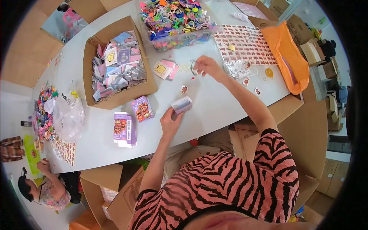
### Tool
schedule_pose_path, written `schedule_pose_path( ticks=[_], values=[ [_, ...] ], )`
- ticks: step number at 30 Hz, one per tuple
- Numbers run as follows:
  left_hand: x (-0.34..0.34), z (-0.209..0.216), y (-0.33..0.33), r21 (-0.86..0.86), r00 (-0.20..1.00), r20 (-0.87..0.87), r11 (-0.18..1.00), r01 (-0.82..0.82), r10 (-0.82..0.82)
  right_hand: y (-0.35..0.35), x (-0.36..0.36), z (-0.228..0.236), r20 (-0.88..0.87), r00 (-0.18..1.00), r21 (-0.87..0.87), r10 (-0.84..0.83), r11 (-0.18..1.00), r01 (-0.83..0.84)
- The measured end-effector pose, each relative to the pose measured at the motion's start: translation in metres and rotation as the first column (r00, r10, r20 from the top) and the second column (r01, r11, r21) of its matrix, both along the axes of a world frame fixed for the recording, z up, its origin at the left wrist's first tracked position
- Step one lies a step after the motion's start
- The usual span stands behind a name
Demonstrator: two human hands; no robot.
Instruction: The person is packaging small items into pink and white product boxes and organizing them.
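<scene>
My L hand (171, 122) grips a small pale box (181, 104) by its near end, thumb and fingers on its sides, tipped a bit just above the table (214, 111). R hand (209, 68) is out ahead, fingers half curled at a thin dark loop (193, 67); can't tell if they've actually pinched it.

Progress, my est.: this box is mid-work, contents n/a to my eye. Two purple boxes sit L of it: the upper box (142, 109) looks prob. done, the lower box (125, 129) shows a pale flap at its near end, so maybe not fully shut. Lots left, I'd say, w/ card packs (123, 56) heaped in the open carton (150, 82) and the clear bin (184, 37) piled w/ colourful bits.

In reach: a small card stack (164, 69) beyond the pale box, yellow-pic card on top; one loose sticker (184, 89) between box and R hand, poss. in the way. Carton + purple boxes crowd my L side.

Farther R: sticker sheet (247, 44), a clear bag (237, 70) of white bits against its near edge, approx. under my R forearm's far side, then a big orange bag (285, 57). Far L: crumpled plastic bag (69, 117) beside a colourful pile (44, 111), & a co-worker (50, 191) at the table's end.
</scene>
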State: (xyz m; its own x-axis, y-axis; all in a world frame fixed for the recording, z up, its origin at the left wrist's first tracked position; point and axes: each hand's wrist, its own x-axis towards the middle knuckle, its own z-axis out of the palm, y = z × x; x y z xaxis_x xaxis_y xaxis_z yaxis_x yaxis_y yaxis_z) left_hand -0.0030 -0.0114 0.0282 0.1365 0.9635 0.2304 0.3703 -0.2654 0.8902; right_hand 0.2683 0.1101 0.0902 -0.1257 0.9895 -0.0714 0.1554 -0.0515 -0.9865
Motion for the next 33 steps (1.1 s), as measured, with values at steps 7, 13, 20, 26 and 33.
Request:
schedule_pose_path(
  ticks=[7, 13, 20, 26, 33],
  values=[
    [-0.003, -0.007, 0.003, 0.100, 1.000, 0.001, 0.995, 0.008, -0.009, 0.069, 0.034, 0.082, -0.435, 0.900, 0.117, 0.001, 0.992, 0.055],
    [0.001, -0.010, 0.000, 0.092, 0.996, 0.078, 0.995, 0.034, -0.041, 0.143, 0.081, 0.141, -0.488, 0.867, 0.293, 0.099, 0.955, 0.055],
    [0.007, 0.001, -0.008, 0.098, 0.998, 0.053, 0.995, 0.024, -0.029, 0.206, 0.108, 0.154, -0.391, 0.912, 0.246, -0.126, 0.940, 0.235],
    [0.001, 0.005, -0.012, 0.097, 0.999, 0.028, 0.995, -0.020, 0.017, 0.202, 0.038, 0.159, 0.848, 0.243, 0.526, -0.471, 0.805, -0.274],
    [0.006, 0.015, -0.014, 0.106, 1.000, 0.012, 0.994, 0.009, -0.010, 0.202, 0.015, 0.172, 0.684, 0.023, 0.693, -0.729, 0.641, -0.330]
  ],
)
